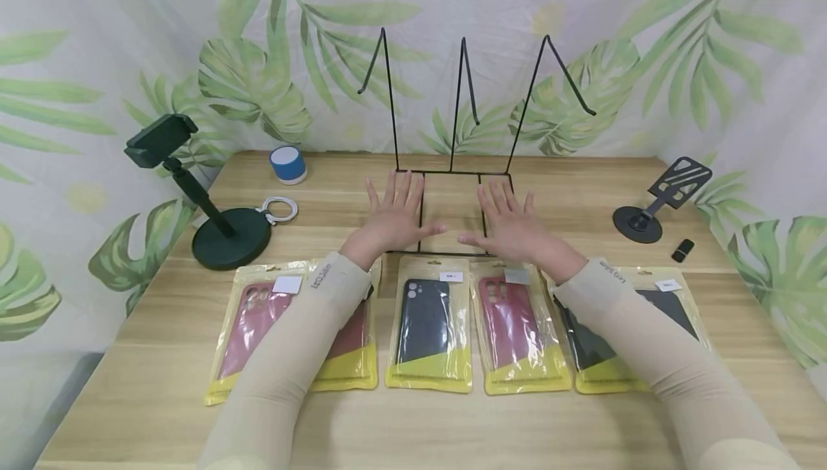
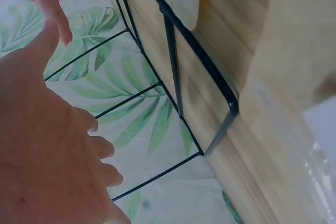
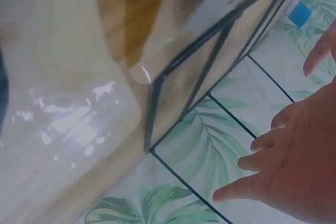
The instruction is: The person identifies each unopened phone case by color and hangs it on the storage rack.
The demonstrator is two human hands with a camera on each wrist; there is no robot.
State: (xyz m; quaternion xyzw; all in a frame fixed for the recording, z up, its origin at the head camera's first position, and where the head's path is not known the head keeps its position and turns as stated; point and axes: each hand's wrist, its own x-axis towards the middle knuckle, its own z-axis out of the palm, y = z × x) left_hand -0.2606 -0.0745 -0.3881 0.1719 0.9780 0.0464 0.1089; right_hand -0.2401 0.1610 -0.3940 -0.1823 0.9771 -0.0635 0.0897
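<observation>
Both hands are held out over the base of a black wire rack, palms down with fingers spread. My left hand is above the base's left side, and my right hand is above its right side; neither holds anything. The rack's three hooked uprights rise behind the hands. In front of the base lie packaged phone cases: a dark one in the middle, a dark red one beside it, and a red one at the left. The sleeves partly hide another red case and the dark cases at right.
A dark phone stand with a round base stands at left, near a coiled white cable and a blue-and-white cylinder. At right are a folding black stand and a small black stick-shaped item. A leaf-print cloth hangs behind the table.
</observation>
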